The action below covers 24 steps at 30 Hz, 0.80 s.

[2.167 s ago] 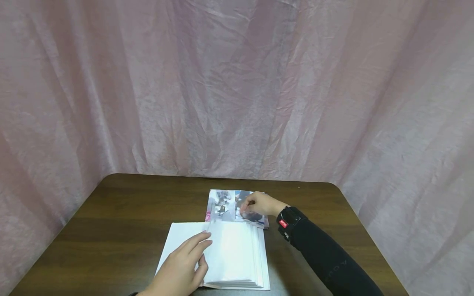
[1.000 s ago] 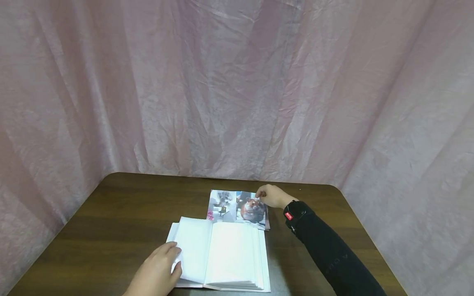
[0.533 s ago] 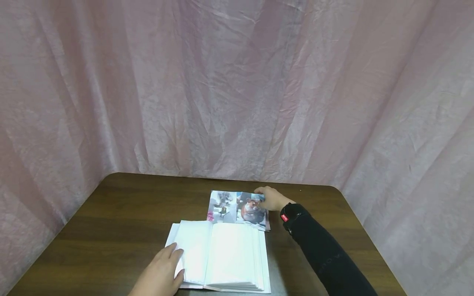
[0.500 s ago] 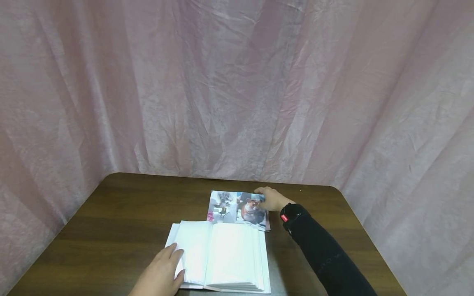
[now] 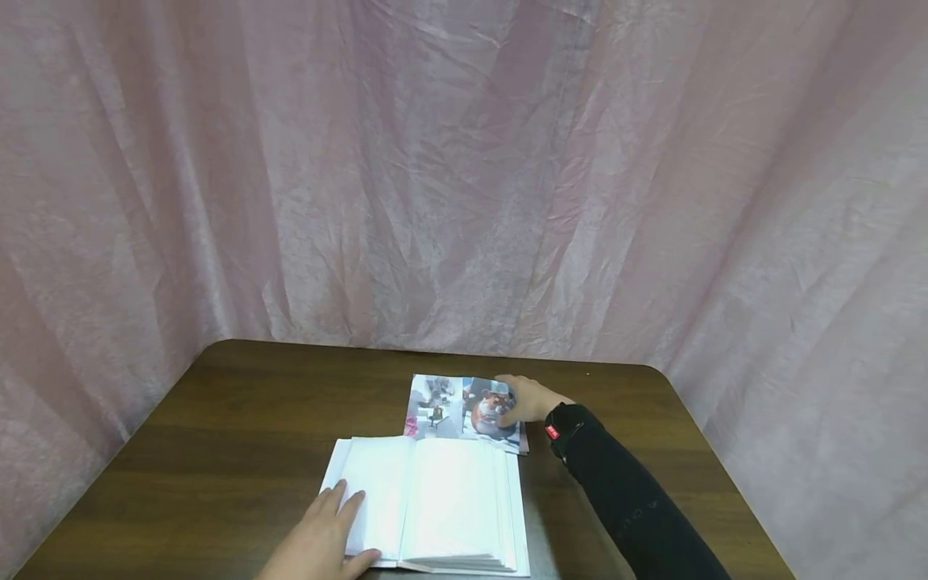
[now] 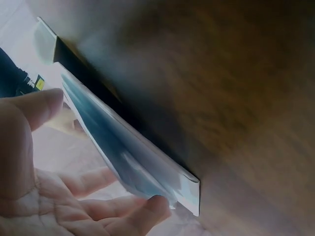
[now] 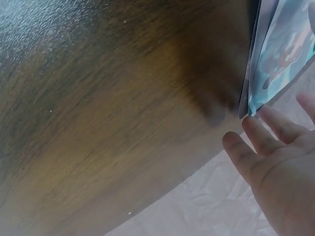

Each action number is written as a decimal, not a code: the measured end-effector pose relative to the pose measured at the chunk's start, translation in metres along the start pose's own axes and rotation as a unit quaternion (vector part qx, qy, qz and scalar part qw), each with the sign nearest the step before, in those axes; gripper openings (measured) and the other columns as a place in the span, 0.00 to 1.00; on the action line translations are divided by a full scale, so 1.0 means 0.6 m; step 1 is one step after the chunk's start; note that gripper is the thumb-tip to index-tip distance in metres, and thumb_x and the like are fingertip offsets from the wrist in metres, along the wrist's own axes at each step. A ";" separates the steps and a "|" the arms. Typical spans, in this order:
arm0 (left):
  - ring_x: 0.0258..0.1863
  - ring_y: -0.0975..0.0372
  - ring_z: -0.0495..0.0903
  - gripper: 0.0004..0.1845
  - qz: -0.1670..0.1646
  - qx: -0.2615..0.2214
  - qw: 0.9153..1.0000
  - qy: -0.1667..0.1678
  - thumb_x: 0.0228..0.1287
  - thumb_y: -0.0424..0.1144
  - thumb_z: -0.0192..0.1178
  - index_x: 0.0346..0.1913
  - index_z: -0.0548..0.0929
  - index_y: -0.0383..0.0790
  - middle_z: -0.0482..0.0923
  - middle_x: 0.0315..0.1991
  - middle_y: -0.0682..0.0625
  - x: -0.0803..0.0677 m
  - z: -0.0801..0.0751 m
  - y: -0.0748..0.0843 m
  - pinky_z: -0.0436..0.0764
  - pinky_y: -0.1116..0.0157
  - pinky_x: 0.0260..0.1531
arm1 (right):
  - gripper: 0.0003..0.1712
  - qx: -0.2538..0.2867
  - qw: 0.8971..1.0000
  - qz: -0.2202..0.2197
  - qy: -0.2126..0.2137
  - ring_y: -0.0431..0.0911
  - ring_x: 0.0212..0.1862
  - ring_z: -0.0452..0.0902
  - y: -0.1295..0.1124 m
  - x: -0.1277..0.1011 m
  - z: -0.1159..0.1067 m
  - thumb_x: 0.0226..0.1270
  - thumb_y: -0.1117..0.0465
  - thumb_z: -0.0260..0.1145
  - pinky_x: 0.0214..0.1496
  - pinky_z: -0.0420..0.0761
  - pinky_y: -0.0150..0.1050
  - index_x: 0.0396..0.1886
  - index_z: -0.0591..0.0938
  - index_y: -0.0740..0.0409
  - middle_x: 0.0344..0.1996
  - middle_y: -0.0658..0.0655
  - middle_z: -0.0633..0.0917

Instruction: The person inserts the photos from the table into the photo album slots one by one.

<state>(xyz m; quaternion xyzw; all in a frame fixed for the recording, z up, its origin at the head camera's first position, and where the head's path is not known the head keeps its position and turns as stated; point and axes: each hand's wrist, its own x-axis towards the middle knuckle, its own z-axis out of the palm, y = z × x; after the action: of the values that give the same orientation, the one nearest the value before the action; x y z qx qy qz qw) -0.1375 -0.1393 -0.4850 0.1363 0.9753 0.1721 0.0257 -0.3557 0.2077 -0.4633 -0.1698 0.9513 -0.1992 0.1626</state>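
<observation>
Left hand (image 5: 326, 544) lies flat, fingers straight, on the open album (image 5: 435, 499); right hand (image 5: 525, 400), fingers relaxed, rests on the hamster photo (image 5: 487, 411) just behind. I'd slide it off slowly.

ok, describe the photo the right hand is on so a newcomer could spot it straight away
On the dark wooden table, look just beyond the open white album, toward the pink curtain. Two prints lie side by side there; the hamster photo is the right one, under the right hand. It shows a round orange-brown animal, whereas the left photo is a pale greyish scene.
</observation>
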 end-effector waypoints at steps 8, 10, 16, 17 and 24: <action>0.61 0.30 0.70 0.48 0.001 -0.010 1.000 -0.023 0.46 0.62 0.75 0.61 0.76 0.27 0.69 0.62 0.23 0.001 0.008 -0.004 0.73 0.36 0.55 | 0.55 -0.025 1.000 -0.002 0.000 0.62 0.68 0.66 0.012 0.012 0.011 0.51 0.54 0.82 0.66 0.70 0.62 0.76 0.63 0.56 0.68 0.65 0.71; 0.60 0.30 0.70 0.48 0.005 -0.009 1.000 -0.024 0.47 0.62 0.75 0.62 0.76 0.27 0.69 0.62 0.22 0.000 0.009 -0.005 0.74 0.35 0.54 | 0.55 -0.028 1.000 -0.003 0.002 0.62 0.67 0.68 0.015 0.015 0.013 0.50 0.53 0.83 0.65 0.71 0.61 0.76 0.64 0.56 0.67 0.66 0.71; 0.59 0.29 0.70 0.47 0.020 -0.001 0.999 -0.031 0.49 0.61 0.74 0.63 0.75 0.27 0.69 0.60 0.21 0.001 0.010 -0.009 0.75 0.34 0.51 | 0.55 -0.026 1.000 0.007 0.011 0.61 0.64 0.68 0.016 0.017 0.015 0.47 0.53 0.84 0.61 0.75 0.60 0.74 0.67 0.54 0.62 0.65 0.72; 0.59 0.29 0.70 0.47 0.021 -0.001 0.999 -0.034 0.50 0.61 0.73 0.63 0.75 0.27 0.69 0.60 0.21 0.001 0.010 -0.009 0.75 0.34 0.51 | 0.55 -0.028 1.000 0.009 0.011 0.61 0.65 0.67 0.016 0.017 0.015 0.47 0.52 0.84 0.61 0.74 0.61 0.74 0.67 0.53 0.63 0.64 0.72; 0.61 0.28 0.68 0.46 0.025 -0.002 0.998 -0.057 0.52 0.62 0.72 0.63 0.75 0.27 0.69 0.61 0.21 0.004 0.006 -0.008 0.72 0.32 0.53 | 0.56 -0.032 0.999 0.009 0.015 0.64 0.69 0.63 0.018 0.019 0.015 0.46 0.51 0.84 0.64 0.71 0.64 0.75 0.67 0.52 0.67 0.65 0.71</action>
<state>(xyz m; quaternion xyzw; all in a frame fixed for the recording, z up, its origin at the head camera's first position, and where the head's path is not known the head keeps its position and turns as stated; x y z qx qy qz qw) -0.1406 -0.1421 -0.4899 0.1702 0.9682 0.1664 0.0769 -0.3653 0.2097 -0.4785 -0.1639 0.9609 -0.1696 0.1449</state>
